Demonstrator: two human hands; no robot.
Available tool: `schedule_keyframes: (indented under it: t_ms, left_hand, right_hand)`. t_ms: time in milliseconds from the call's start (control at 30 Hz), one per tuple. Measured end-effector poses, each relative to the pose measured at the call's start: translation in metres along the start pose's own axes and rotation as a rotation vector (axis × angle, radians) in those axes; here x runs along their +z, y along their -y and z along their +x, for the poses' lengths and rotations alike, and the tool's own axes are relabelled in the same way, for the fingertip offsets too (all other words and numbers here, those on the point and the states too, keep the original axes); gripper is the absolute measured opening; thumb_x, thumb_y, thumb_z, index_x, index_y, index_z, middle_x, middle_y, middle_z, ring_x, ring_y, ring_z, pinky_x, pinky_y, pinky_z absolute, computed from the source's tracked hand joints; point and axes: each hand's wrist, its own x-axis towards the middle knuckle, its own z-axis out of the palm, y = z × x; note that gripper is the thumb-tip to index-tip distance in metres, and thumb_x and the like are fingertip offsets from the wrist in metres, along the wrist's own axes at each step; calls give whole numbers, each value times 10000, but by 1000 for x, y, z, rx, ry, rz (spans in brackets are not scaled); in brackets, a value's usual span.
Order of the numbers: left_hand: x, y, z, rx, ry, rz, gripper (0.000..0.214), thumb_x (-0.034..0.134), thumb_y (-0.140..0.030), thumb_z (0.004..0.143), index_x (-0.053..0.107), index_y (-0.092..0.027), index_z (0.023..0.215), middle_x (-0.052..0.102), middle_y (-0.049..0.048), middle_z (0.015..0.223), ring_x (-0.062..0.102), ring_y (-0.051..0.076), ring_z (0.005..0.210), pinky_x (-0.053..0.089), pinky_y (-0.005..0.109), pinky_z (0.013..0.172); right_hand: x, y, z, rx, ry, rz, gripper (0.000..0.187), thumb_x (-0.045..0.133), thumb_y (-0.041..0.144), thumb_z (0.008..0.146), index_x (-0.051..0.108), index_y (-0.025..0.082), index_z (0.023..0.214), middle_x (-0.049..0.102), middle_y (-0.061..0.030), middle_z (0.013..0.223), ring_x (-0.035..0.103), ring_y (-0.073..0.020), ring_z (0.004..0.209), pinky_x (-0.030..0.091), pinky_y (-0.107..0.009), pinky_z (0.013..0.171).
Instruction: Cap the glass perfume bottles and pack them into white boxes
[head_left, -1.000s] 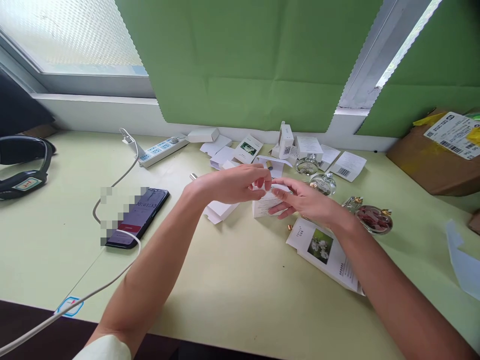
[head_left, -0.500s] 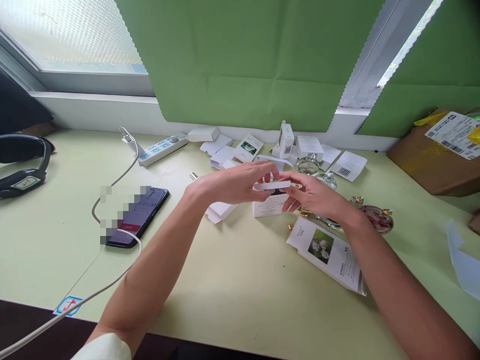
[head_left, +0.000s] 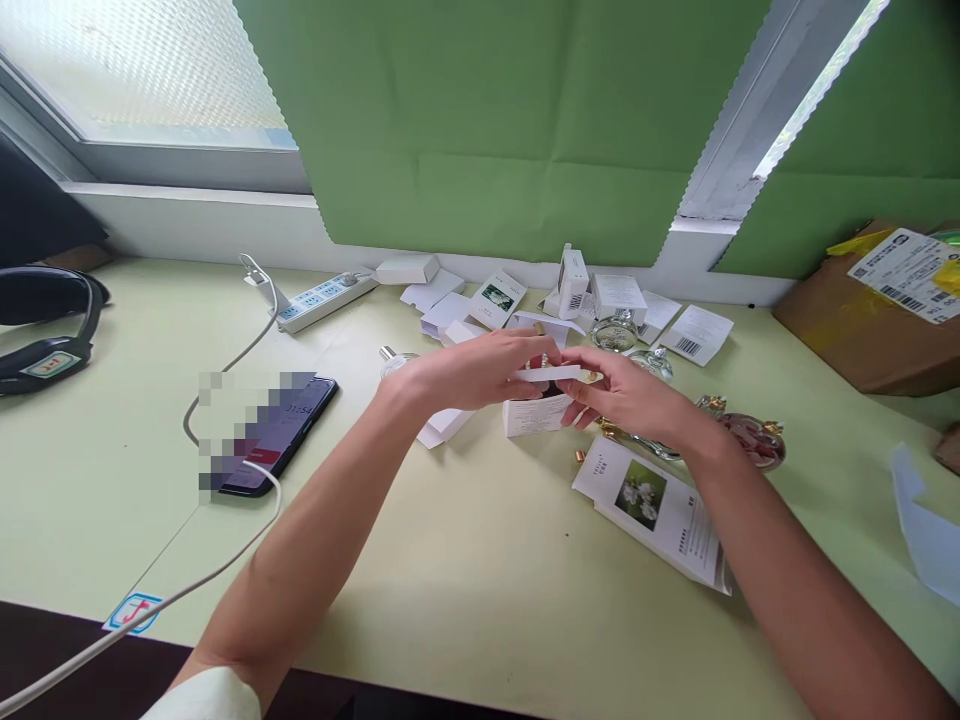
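Observation:
Both my hands meet over the middle of the pale green table [head_left: 465, 590]. My left hand [head_left: 480, 370] pinches the left end of a small white box's top flap [head_left: 551, 373]. My right hand [head_left: 626, 395] holds the same white box [head_left: 534, 415] from the right, fingers curled round it. A dark opening shows under the flap. Just right of my right wrist lies a glass perfume bottle with red contents [head_left: 750, 440], partly hidden behind my arm. A flat white carton with a flower picture [head_left: 652, 505] lies under my right forearm.
Several small white boxes and paper inserts [head_left: 592, 295] and clear glass bottles [head_left: 615, 330] crowd the back by the wall. A phone [head_left: 274, 430] on a white cable lies left, a power strip [head_left: 322, 300] behind it. Black headphones [head_left: 45, 340] sit far left, a cardboard parcel [head_left: 870, 320] far right.
The box's flap has been lifted and levelled between my two hands, which rose slightly and stayed together. Nothing else on the table moved.

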Motion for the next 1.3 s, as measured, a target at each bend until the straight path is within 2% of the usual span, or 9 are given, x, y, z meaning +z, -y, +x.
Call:
schedule_keyframes:
  t_ms: [167,300,400,500,667,833,900,1100,1300]
  left_hand:
    - [-1,-3,1,-52,49,36,371,539,-382,921,498,-248,1264,600,36,1193,570,154,927,376,232,705]
    - [0,-5,-2,-77,77,57,382,500,-382,943,481,-252,1301,585,39,1256,578,159,953,371,235,723]
    - [-1,-7,-4,-76,80,80,406,458,-389,970,454,-252,1352,593,36,1243,577,164,971,368,236,736]
    - [-2,-10,-6,-72,92,89,415,416,-411,989,448,-239,1365,610,41,1177,580,161,931,369,235,721]
    - [-5,-14,-8,-104,131,83,403,372,-413,998,435,-265,1367,611,33,1151,574,152,885,365,236,672]
    - [-5,-17,-8,-111,166,95,407,459,-393,951,444,-267,1337,610,26,1165,562,147,847,359,239,652]
    - [-4,-20,-7,-113,160,126,379,484,-368,929,480,-240,1285,615,34,1134,561,151,836,354,242,644]
    - [-4,-23,-4,-116,135,215,274,516,-234,841,562,-206,1109,621,31,938,546,155,748,323,252,597]
    - [-8,-14,-5,-132,150,201,416,523,-201,844,541,-242,1257,629,-3,808,495,133,630,292,258,564]
  right_hand:
    - [4,2,0,5,2,20,422,538,448,935,513,295,1327,565,-69,1371,717,-152,790,620,-301,669]
    - [5,2,-1,-8,22,27,443,538,453,935,502,312,1353,466,-60,1473,714,-148,813,621,-311,694]
    - [4,4,-3,-7,49,36,483,540,473,929,475,325,1385,467,-59,1467,712,-156,836,621,-336,719]
    - [4,5,-4,6,62,22,515,562,486,914,460,324,1392,546,-60,1380,706,-173,873,614,-351,742]
    - [1,7,-7,84,88,-7,589,589,511,889,423,299,1414,700,-59,1064,709,-213,881,583,-386,789]
    - [-1,12,-11,115,130,-7,581,587,477,899,411,316,1428,717,-40,1016,704,-219,911,553,-405,845]
    - [0,13,-12,102,133,6,566,590,459,898,425,323,1422,709,-39,1040,701,-219,925,550,-408,860]
    - [7,10,-7,30,88,74,508,593,482,887,485,324,1359,538,-54,1374,705,-185,879,592,-376,800]
    - [9,12,-6,39,84,110,493,501,556,923,501,312,1351,633,-59,1227,716,-175,829,599,-348,754]
